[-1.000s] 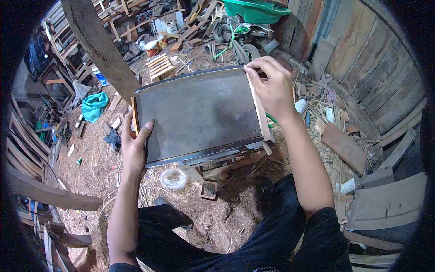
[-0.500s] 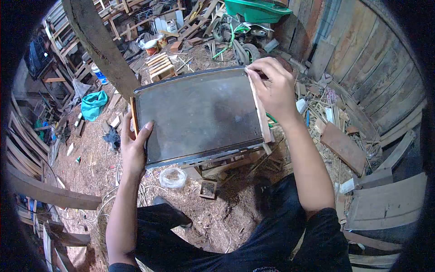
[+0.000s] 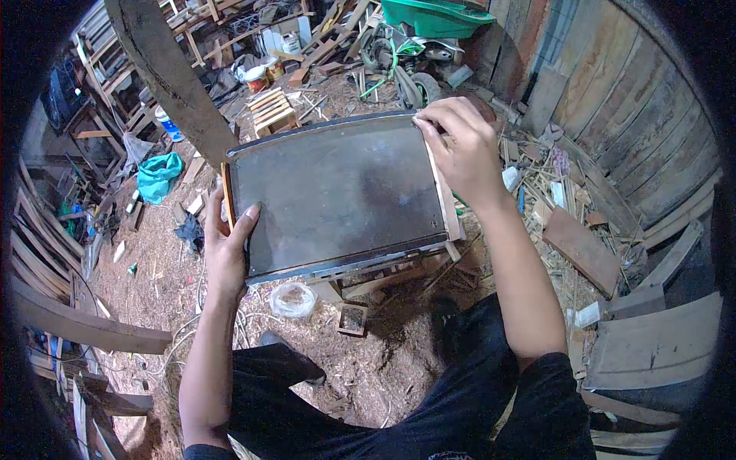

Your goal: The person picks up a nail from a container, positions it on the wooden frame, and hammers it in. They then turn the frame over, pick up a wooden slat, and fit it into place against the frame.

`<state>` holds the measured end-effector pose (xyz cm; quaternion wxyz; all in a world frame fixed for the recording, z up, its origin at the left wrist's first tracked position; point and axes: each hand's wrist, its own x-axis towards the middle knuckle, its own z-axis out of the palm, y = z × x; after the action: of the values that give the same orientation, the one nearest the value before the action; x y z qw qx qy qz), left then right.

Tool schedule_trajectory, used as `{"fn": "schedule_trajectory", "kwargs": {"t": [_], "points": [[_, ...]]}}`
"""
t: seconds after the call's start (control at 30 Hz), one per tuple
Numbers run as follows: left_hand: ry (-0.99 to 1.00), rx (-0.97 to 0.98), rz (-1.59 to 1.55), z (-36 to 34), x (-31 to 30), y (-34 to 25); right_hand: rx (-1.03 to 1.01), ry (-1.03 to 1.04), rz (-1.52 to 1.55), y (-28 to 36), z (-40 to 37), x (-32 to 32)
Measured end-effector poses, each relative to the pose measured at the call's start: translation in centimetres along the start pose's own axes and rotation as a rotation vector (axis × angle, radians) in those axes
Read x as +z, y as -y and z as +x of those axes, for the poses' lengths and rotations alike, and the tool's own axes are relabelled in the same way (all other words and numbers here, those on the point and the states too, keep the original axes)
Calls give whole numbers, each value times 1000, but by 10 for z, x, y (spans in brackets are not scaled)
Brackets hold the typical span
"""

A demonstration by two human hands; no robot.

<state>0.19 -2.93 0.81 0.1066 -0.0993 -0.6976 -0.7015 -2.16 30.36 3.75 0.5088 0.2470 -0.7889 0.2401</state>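
Note:
A dark grey rectangular panel (image 3: 337, 192) in a thin frame lies flat in front of me, above the sawdust floor. My left hand (image 3: 226, 249) grips its left edge, thumb on top, beside an orange wooden strip (image 3: 228, 195). My right hand (image 3: 460, 153) rests on the far right corner, with its fingers pinched at the top end of a pale wooden strip (image 3: 445, 201) that runs along the panel's right edge.
A thick dark beam (image 3: 172, 80) slants at the upper left. Wood scraps litter the floor, with a green tub (image 3: 433, 17) far off, a teal bag (image 3: 157, 176) left, a small slatted crate (image 3: 272, 111), a plastic bag (image 3: 293, 299) and plank walls (image 3: 644, 130) right.
Almost nothing moved. My right hand's fingers shifted slightly at the panel's top right corner; the left hand keeps its grip on the left edge.

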Motion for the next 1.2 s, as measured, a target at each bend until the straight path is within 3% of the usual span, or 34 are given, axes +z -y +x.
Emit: {"fn": "schedule_trajectory", "kwargs": {"t": [1.2], "points": [[29,-4,9,1,0,0,-36,70,-71,-2,-3,-1]]}}
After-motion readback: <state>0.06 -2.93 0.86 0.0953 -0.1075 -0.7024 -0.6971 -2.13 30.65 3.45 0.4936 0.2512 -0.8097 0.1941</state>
